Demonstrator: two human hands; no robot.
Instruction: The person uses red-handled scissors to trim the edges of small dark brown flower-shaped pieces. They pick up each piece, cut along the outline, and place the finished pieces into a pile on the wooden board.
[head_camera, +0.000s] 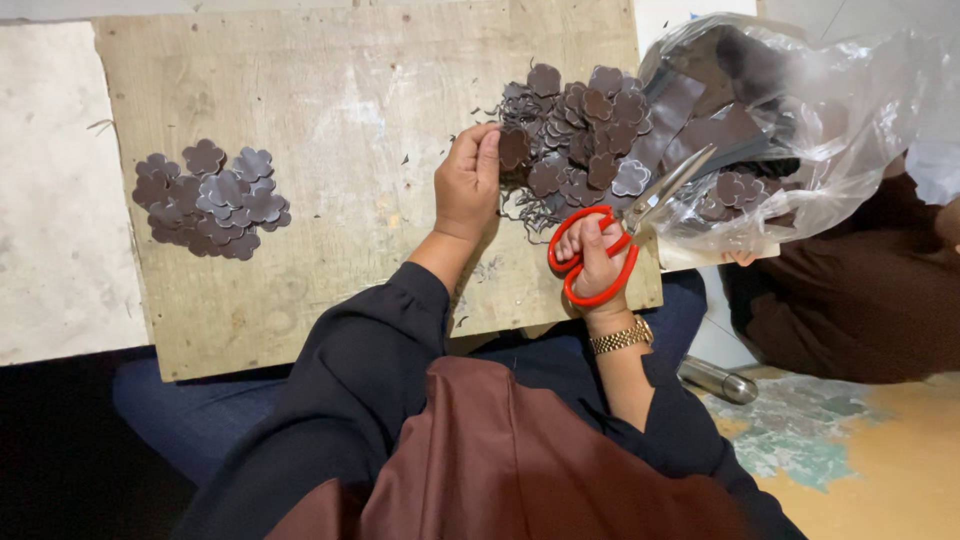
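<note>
My left hand (467, 185) pinches one dark brown flower-shaped piece (513, 148) — grip closed on it, thumb and fingers at its edge. Just right of that grip lies the big heap of flower pieces (585, 130), with thin dark trimmings scattered around it. My right hand (597, 262) is closed through the red handles of the scissors (622, 222); the blades look slightly parted and point up and right, away from me, toward the clear plastic bag (800, 110), which holds dark sheet material and more cut shapes. Well left of both grips sits a smaller pile of flower pieces (208, 200), neater, flat on the board. Surface — a worn, pale wooden board (340, 110) serving as desk, scuffed and stained, resting across my lap. Beyond its left edge, a rough whitish wall or floor (55, 190). Below right of the right grip, a painted floor (860, 440), yellow with chipped green patches, and a metal cylinder (718, 380) lying on it.
</note>
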